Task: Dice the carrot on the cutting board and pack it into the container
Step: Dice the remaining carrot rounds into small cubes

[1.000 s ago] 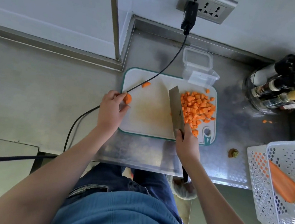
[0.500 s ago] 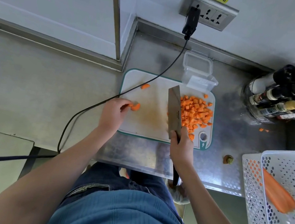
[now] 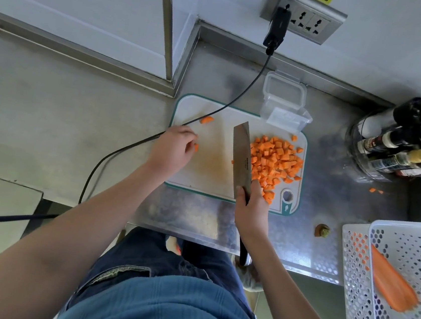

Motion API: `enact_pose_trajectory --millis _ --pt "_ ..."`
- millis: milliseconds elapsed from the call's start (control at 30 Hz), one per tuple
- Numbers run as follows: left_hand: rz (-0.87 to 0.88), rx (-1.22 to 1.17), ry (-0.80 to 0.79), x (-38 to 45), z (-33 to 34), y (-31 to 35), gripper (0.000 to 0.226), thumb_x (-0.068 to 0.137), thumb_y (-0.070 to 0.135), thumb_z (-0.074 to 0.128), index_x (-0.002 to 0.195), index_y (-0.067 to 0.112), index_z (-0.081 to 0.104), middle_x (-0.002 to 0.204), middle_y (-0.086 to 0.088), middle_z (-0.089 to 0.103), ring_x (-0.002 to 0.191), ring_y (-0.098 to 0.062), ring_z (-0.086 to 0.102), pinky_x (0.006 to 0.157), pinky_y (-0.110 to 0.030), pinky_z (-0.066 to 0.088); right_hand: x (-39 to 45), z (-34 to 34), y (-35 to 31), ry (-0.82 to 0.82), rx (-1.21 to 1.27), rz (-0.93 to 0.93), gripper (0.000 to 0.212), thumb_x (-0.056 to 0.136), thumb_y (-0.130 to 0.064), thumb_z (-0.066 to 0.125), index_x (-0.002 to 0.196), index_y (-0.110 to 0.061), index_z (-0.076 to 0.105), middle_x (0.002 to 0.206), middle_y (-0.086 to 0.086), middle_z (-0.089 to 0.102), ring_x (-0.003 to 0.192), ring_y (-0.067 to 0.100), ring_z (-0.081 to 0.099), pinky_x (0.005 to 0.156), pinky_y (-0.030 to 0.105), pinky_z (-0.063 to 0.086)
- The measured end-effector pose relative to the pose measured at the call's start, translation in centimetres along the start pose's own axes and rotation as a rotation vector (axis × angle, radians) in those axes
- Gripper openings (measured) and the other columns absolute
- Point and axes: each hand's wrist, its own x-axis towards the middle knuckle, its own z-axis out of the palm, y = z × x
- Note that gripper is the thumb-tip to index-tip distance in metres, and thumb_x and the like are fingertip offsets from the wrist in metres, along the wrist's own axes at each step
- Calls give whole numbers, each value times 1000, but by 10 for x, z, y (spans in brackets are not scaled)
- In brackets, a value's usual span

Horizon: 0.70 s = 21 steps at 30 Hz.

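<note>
A: Hands?
B: R hand (image 3: 250, 208) wrapped round the cleaver (image 3: 242, 160) handle, blade flat against the diced carrot (image 3: 276, 161) pile on its far side; L hand (image 3: 172, 148) curled, fingertips pinching a small carrot piece (image 3: 196, 147).
A: Board?
B: Cutting board (image 3: 202, 174) under both hands; another carrot chunk (image 3: 206, 119) just beyond L hand, near the black cable (image 3: 127, 147).
A: Container?
B: Clear container (image 3: 284, 102) w/ lid open, past the blade tip at the board's far edge; white basket (image 3: 399, 285) w/ whole carrot (image 3: 391, 282) well to the R of R hand.
</note>
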Motion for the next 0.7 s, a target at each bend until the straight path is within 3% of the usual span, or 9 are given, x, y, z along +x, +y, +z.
enact_pose_trajectory --millis 100,233,367,567,700 --pt "204 161 -139 22 4 7 33 75 -6 62 107 -1 66 113 -12 65 96 -35 60 76 -42 55 -2 0 2 -5 3 -6 15 99 -19 43 88 -10 38 65 0 44 55 14 39 51 29 33" --pt "139 340 -360 47 10 17 51 87 -4 46 138 2 41 145 -11 39 128 -30 38 97 -41 42 -4 -1 6 -17 13 20 16 99 -20 43 89 -9 40 67 3 47 57 17 42 53 32 35" --pt "115 398 -376 59 10 20 47 76 -13 49 122 0 53 133 -9 47 117 -30 41 91 -39 44 -5 -1 11 -19 19 37 11 99 -22 43 98 -11 44 77 10 59 69 26 55 61 38 46" --pt "53 518 -352 58 6 16 64 74 -1 61 135 7 42 128 -17 39 113 -36 39 91 -43 38 -4 0 14 -30 5 51 13 99 -23 44 93 -11 42 73 6 57 66 24 53 60 37 46" --pt "39 488 -290 62 4 12 34 76 -6 53 110 -1 55 114 -18 44 106 -36 43 87 -43 40 -3 1 11 -44 1 52 14 99 -23 43 91 -11 41 72 5 55 63 22 50 58 35 43"
